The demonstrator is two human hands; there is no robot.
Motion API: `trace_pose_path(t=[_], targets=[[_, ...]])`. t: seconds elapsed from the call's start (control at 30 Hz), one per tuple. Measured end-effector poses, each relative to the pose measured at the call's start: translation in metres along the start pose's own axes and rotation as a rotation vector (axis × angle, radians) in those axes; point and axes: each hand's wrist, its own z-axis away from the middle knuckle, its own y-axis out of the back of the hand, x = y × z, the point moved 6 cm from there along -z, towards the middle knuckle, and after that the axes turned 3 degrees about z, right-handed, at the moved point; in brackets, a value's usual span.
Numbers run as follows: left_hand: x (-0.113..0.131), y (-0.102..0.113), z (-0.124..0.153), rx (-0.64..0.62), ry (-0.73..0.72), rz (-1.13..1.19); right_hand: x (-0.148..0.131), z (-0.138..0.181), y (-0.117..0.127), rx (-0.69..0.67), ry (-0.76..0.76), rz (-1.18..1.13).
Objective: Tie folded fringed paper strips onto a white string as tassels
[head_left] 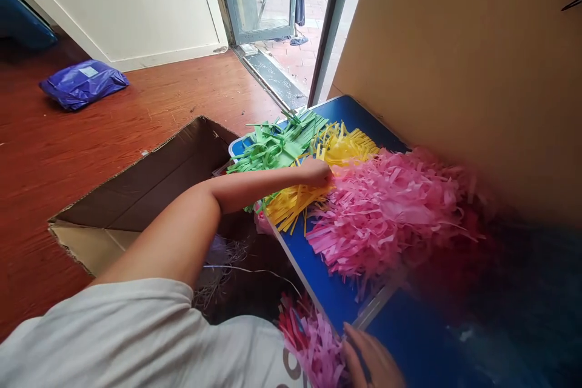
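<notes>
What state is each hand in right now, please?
Left hand: curled at the pink fringe; its grip cannot be told.
Right hand: open, at the blue table.

no legible text, package label (88, 71) unreadable

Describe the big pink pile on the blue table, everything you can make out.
The pink pile is a loose, fluffy heap of many narrow, crinkled strips, thin like tissue paper or plastic film; which, I can't tell. It lies on the blue table, strips splaying toward the near edge. Its left side meets the yellow strips, where the left hand is at its edge; the grip is hidden. Its right side blurs into dark red.
</notes>
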Motion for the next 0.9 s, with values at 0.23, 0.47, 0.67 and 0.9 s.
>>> trace_pose_path(t=[0.23, 0.47, 0.67, 0.9], targets=[[-0.009, 0.002, -0.006, -0.044, 0.051, 0.06, -0.006, 0.003, 0.006, -0.014, 0.016, -0.007], [-0.006, 0.003, -0.001, 0.004, 0.049, 0.139, -0.005, 0.002, 0.003, -0.043, 0.021, 0.028], [-0.008, -0.007, -0.006, -0.043, 0.084, 0.225, -0.02, -0.02, 0.013, -0.059, 0.233, 0.027], [-0.023, -0.007, -0.01, -0.023, 0.094, 0.436, -0.04, -0.118, 0.045, -0.032, 0.27, -0.109]])
